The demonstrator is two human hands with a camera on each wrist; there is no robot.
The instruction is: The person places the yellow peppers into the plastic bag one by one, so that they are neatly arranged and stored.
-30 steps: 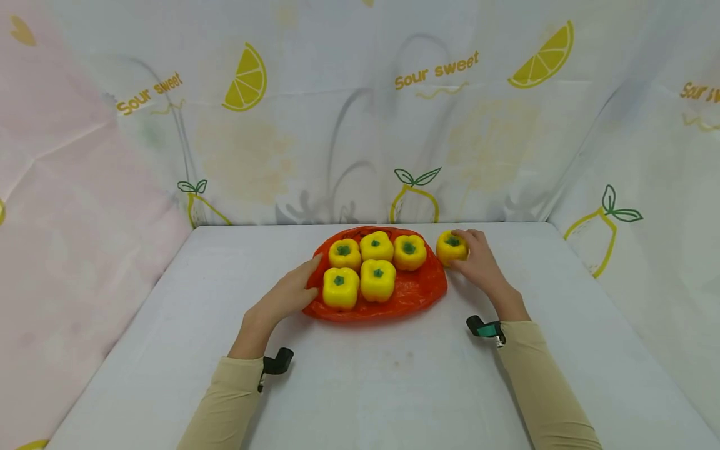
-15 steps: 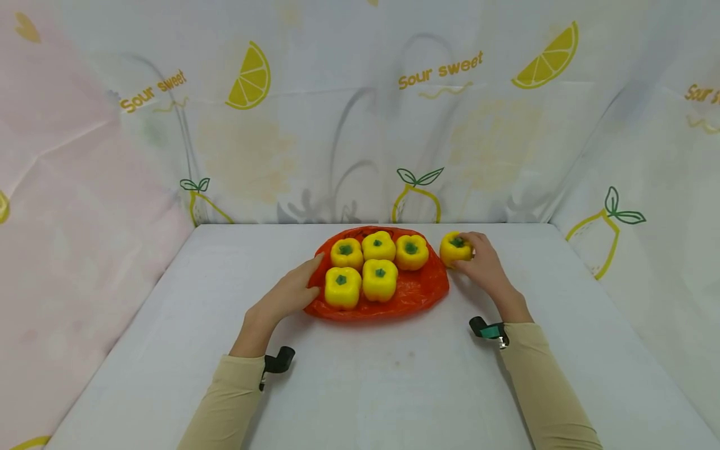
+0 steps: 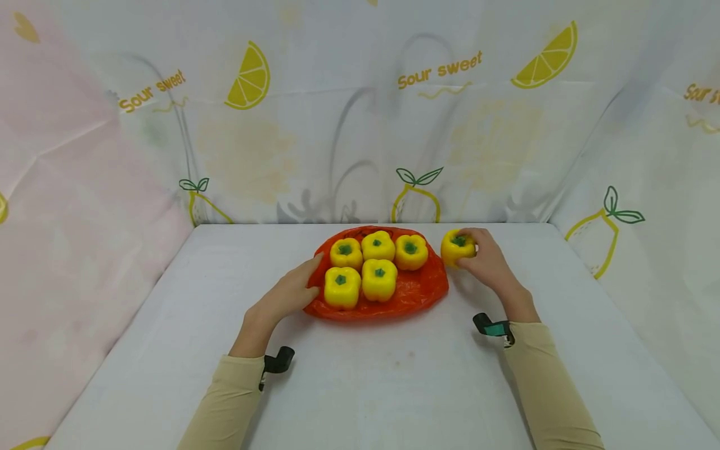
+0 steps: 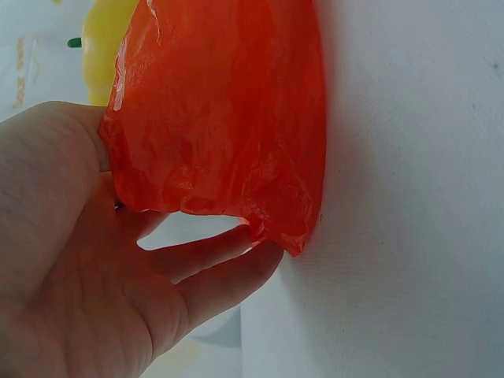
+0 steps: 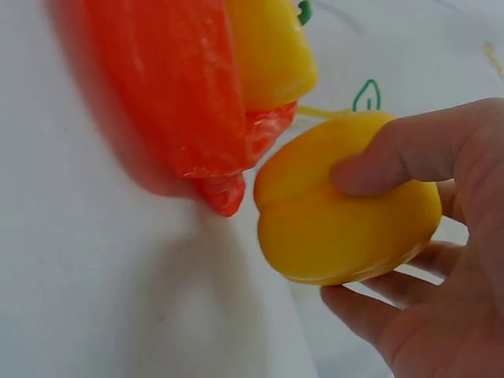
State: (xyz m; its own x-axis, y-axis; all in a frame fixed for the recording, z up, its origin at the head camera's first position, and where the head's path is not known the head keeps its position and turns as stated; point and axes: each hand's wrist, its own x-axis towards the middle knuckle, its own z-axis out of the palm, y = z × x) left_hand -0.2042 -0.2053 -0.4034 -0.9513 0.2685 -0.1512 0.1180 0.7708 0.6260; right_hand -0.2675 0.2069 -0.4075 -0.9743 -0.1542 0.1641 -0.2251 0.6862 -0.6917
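Note:
A red plastic bag (image 3: 413,294) lies spread at the back of the table, with several yellow bell peppers (image 3: 379,280) in it, their green stems up. My left hand (image 3: 284,294) holds the bag's left end. In the left wrist view, the thumb reaches over the rim and the fingertips (image 4: 264,256) touch the lower fold; part of them is behind the plastic. Just right of the bag, my right hand (image 3: 486,259) grips another yellow bell pepper (image 3: 454,248). The right wrist view shows the thumb across this pepper (image 5: 346,220) and the fingers under it, apart from the bag.
The white table (image 3: 360,387) ends at the back against a hanging cloth (image 3: 315,156) printed with lemons. Similar cloth hangs on both sides. A black wrist camera is strapped to each forearm.
My right hand has moved slightly to the right with the pepper, away from the bag. My left hand and the bag stay where they were.

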